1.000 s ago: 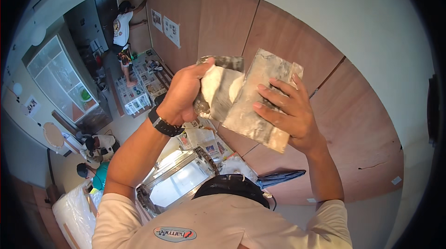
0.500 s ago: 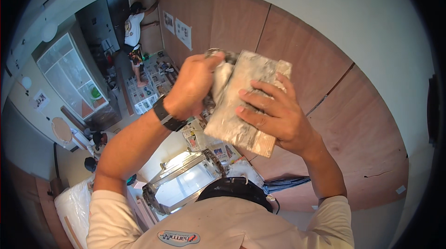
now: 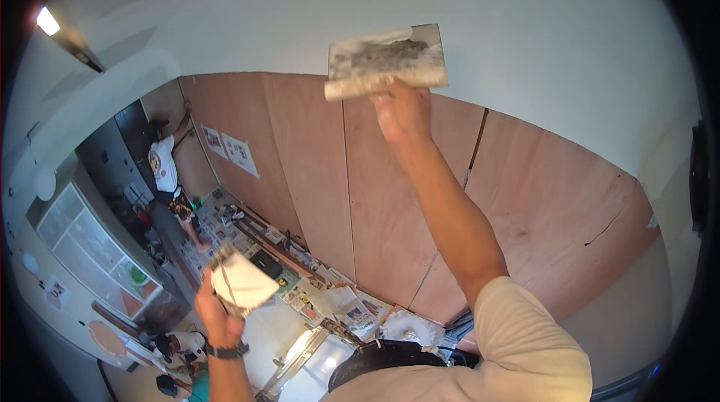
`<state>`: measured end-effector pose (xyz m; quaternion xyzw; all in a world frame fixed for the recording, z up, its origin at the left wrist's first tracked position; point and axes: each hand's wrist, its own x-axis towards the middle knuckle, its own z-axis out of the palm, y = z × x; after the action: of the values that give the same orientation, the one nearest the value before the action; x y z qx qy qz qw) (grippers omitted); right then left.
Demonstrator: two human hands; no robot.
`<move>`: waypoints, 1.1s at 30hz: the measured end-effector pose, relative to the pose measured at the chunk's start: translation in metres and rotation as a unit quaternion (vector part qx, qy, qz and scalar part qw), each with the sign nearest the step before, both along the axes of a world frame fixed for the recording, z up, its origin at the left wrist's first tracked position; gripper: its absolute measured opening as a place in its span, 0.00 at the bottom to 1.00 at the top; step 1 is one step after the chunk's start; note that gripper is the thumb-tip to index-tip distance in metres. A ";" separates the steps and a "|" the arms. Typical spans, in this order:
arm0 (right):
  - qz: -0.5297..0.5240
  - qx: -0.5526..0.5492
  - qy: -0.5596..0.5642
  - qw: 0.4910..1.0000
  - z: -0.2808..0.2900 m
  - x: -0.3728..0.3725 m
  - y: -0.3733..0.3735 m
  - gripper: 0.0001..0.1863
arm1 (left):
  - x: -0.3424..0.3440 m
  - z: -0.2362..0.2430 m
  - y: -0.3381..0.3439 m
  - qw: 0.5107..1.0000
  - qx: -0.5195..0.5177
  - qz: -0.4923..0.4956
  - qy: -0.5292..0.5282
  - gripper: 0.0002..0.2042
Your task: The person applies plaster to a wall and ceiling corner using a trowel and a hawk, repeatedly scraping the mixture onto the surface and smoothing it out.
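My right hand (image 3: 405,111) is raised high with the arm stretched out, closed on the near edge of a plaster-smeared rectangular board (image 3: 386,57). Dark grey smears cover its face, and a thick cream strip runs along the held edge. In this view it overlaps the white upper wall (image 3: 517,42) just above the panels; whether it touches, I cannot tell. Lower and to the left, my left hand (image 3: 216,312) grips a smaller squarish plaster-caked piece (image 3: 244,282). That piece has a cream face crossed by a grey line, and its exact kind is unclear.
Brown wood panels (image 3: 405,199) line the lower wall. Newspaper sheets (image 3: 349,308) and tools lie along its foot. A metal-framed platform (image 3: 300,353) is below me. One person (image 3: 163,166) stands by the far panel; others (image 3: 180,349) are low at left. A glass-fronted cabinet (image 3: 94,244) stands left.
My hands were close together at the centre; now they are apart. The right has carried the board up and away, while the left has moved down and left with its piece.
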<state>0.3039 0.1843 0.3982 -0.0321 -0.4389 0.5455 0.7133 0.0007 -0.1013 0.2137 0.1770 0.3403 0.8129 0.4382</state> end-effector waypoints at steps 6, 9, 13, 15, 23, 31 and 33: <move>0.007 0.023 0.199 0.980 0.071 -0.049 0.023 0.37 | 0.005 -0.049 -0.047 0.998 -0.018 0.028 -0.045 0.19; -0.023 0.017 0.216 0.976 0.088 -0.061 0.031 0.40 | -0.001 -0.073 -0.071 0.996 -0.040 0.048 -0.066 0.20; -0.077 0.019 0.224 0.971 0.103 -0.065 0.026 0.40 | -0.018 -0.105 -0.101 0.994 -0.069 0.054 -0.061 0.21; -0.101 0.001 0.216 0.971 0.112 -0.068 0.030 0.39 | -0.034 -0.137 -0.121 0.994 -0.081 0.071 -0.021 0.22; -0.126 -0.127 0.185 0.966 0.177 -0.076 0.036 0.41 | -0.029 -0.136 -0.145 0.732 -0.232 0.161 0.621 0.18; -0.260 0.006 0.186 0.948 0.250 -0.128 0.036 0.28 | -0.012 -0.115 -0.166 0.976 -0.109 0.166 0.085 0.17; -0.263 0.093 0.153 0.948 0.250 -0.143 -0.073 0.30 | -0.015 -0.133 -0.190 0.906 -0.155 0.226 0.323 0.17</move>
<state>0.1604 0.1118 0.6478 0.0039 -0.3491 0.2941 0.8897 -0.0140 -0.2911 0.0809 0.2776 0.6159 0.7255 0.1311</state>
